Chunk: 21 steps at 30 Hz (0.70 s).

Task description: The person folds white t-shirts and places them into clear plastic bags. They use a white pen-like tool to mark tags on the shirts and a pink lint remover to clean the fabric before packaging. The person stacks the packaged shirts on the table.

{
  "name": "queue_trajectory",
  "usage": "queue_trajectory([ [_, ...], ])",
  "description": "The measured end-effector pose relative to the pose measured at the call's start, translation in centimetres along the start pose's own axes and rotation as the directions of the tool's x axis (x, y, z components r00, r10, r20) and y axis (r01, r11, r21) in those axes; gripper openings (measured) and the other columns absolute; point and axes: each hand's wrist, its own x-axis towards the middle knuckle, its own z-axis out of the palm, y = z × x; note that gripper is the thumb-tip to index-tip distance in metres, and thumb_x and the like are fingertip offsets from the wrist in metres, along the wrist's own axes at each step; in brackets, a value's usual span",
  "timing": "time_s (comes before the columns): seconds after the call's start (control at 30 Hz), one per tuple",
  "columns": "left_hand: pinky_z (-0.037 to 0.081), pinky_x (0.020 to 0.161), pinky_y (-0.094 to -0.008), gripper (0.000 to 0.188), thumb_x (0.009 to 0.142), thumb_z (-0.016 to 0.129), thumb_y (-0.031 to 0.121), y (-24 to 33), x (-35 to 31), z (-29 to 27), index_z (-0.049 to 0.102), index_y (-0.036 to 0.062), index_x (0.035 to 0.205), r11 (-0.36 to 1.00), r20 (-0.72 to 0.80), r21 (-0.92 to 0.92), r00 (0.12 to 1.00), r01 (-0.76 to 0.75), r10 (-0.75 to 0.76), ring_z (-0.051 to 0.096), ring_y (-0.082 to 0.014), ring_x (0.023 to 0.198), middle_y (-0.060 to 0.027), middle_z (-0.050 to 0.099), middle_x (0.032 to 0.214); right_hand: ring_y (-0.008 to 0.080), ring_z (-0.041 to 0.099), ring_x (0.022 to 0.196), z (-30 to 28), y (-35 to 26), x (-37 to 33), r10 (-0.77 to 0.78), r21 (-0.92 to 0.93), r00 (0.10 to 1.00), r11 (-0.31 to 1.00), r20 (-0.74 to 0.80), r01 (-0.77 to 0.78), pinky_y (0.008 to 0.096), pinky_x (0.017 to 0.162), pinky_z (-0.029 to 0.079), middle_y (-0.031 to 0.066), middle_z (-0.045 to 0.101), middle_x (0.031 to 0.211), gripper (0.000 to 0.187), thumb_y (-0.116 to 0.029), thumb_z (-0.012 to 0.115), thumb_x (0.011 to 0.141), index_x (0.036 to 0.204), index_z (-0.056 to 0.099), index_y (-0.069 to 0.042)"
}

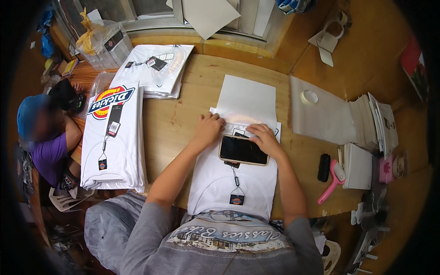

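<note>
A folded white T-shirt [215, 183] lies on the table in front of me, with a black hang tag [236, 200] near its collar. A white board [247, 94] sticks out past its far end. My left hand [211, 127] has its fingers bent onto the shirt's far left edge, seemingly gripping the fabric. Fingers stretched, my right hand [265, 139] rests over the shirt's far right part, beside the top of a phone [244, 150]. That phone, dark-screened in a light case, lies across the shirt and partly covers a black tag.
Stacked folded T-shirts [114, 151] stand at left, with more bagged shirts [153, 68] behind. At right are a tape roll [309, 96] on clear plastic sleeves, a pink-handled tool [332, 183], a black object [324, 167] and boards [357, 166]. Another person [50, 123] sits far left.
</note>
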Motion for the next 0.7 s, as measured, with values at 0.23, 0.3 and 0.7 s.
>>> queue_trajectory([
  [0.23, 0.038, 0.073, -0.0362, 0.021, 0.072, 0.057, 0.021, -1.1, 5.0, 4.3, 0.060, 0.0104, 0.090, 0.974, -0.199, -0.099, 0.963, -0.203, 0.180, 0.048, -0.0238, 0.087, -0.0046, 0.053, 0.090, 0.0243, 0.046, 0.094, 2.0, 3.8, 4.4, -0.100, -0.122, 0.991, 0.989, -0.092, 0.089, 0.0346, 0.082, 0.034, 0.0075, 0.053, 0.097, 0.030, -0.013, 0.057, 0.071, 0.101, 0.057, -0.011],
  [0.3, 0.038, 0.072, -0.0364, 0.020, 0.073, 0.055, 0.024, -2.0, 4.8, 4.4, 0.060, 0.0110, 0.088, 0.982, -0.192, -0.076, 0.969, -0.172, 0.155, 0.048, -0.0236, 0.087, -0.0045, 0.053, 0.088, 0.0260, 0.046, 0.090, 1.5, 3.8, 3.5, -0.038, -0.186, 0.993, 0.982, -0.113, 0.017, 0.0356, 0.080, 0.035, 0.0081, 0.052, 0.095, 0.030, -0.013, 0.056, 0.072, 0.102, 0.056, -0.010],
  [0.7, 0.041, 0.074, -0.0269, 0.044, 0.068, 0.067, 0.036, -7.6, 7.6, -0.4, 0.058, 0.0046, 0.097, 0.345, 0.392, -0.910, 0.744, 0.228, 0.541, 0.053, -0.0137, 0.086, -0.0063, 0.059, 0.097, 0.0198, 0.053, 0.092, -6.4, 10.6, 0.7, 0.006, 0.793, 0.868, 0.403, 0.497, -0.457, 0.0322, 0.083, 0.040, 0.0083, 0.056, 0.100, 0.053, -0.023, 0.071, 0.060, 0.102, 0.053, 0.003],
])
